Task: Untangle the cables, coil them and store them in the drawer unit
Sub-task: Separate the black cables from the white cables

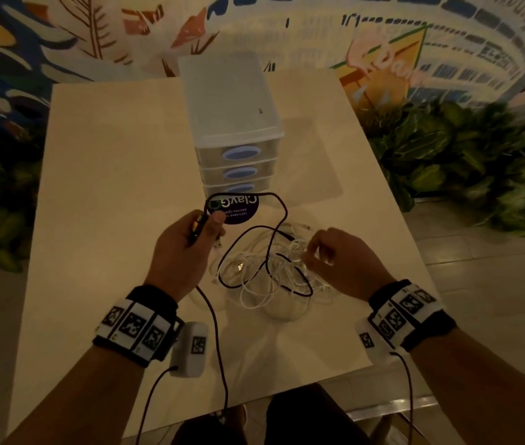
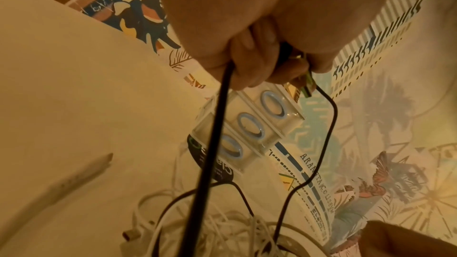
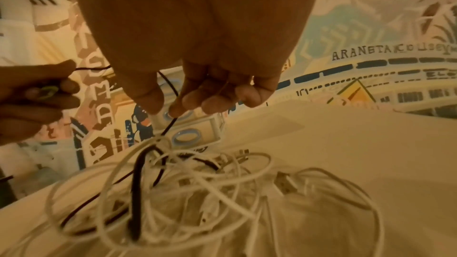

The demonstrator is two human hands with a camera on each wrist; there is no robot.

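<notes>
My left hand [image 1: 187,239] is raised over the table and grips the plug end [image 2: 307,83] of a black cable [image 1: 285,210]. From the fist [image 2: 259,62] one stretch loops past the drawer unit into the tangle, and another [image 2: 215,124] hangs down towards my lap. A pile of white cables [image 1: 264,284] lies knotted with the black cable [image 3: 137,173] in front of me. My right hand [image 1: 341,261] hovers just above the pile [image 3: 222,183], its fingers [image 3: 217,101] loosely curled with nothing plainly between them. The translucent three-drawer unit [image 1: 232,101] stands behind, all drawers closed.
A cream table [image 1: 110,187] carries everything; a round dark sticker [image 1: 241,210] lies at the foot of the drawer unit. Green plants [image 1: 463,155] crowd the floor to the right and left. A painted wall runs behind the table.
</notes>
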